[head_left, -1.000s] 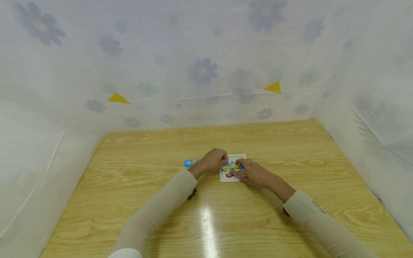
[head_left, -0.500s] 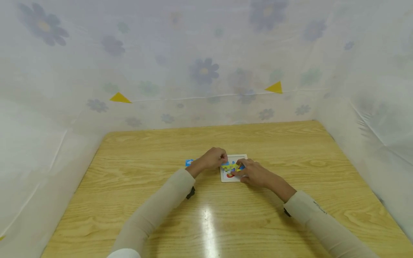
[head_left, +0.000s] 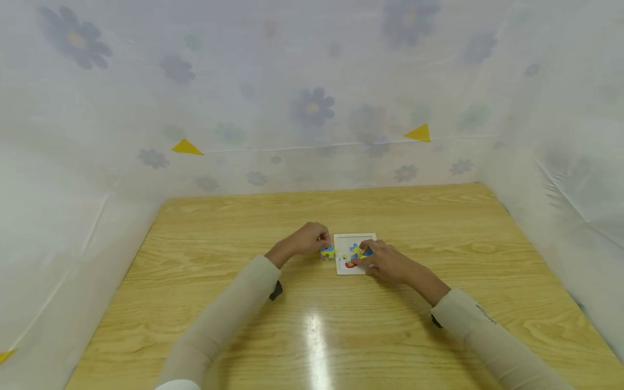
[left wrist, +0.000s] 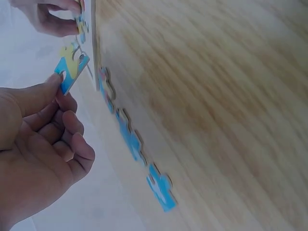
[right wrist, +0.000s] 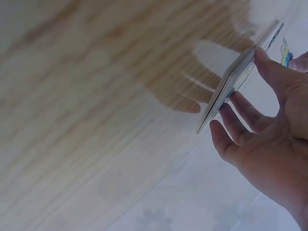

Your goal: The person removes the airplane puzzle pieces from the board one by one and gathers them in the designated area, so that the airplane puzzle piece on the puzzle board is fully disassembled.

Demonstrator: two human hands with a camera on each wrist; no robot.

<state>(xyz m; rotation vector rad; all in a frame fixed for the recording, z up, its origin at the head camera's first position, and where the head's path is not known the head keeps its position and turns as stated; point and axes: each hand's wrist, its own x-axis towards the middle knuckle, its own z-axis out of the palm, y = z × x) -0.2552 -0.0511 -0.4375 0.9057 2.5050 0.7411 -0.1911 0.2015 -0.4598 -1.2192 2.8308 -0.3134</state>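
Since half a second ago, the person's left hand [head_left: 308, 239] has drawn leftward off the puzzle board [head_left: 343, 239], carrying a puzzle piece [left wrist: 72, 71] with it, while the right hand [head_left: 388, 263] has kept its place. Pale flowered sheeting [head_left: 273, 65] hangs at the back and both sides of a wood-grained table [head_left: 244, 325]. Both forearms reach in over the near side, clad in beige sleeves [head_left: 219, 319] with something dark at each cuff. On the right, the hand lies over the right part of the board, its fingers spread and thumb apart, the tips touching the board. On the left, thumb and forefinger are clamped on the piece, the other fingers loosely bent. White-bordered, the board lies on the table between the hands, bearing a partly covered picture with blue, yellow and red in it. Loose pieces [left wrist: 127, 134], mostly blue, lie in a line on the table, leading away from the board's edge. Smallest is the held piece, blue and yellow, tilted, just left of the board in the head view; whether it touches the board cannot be told.
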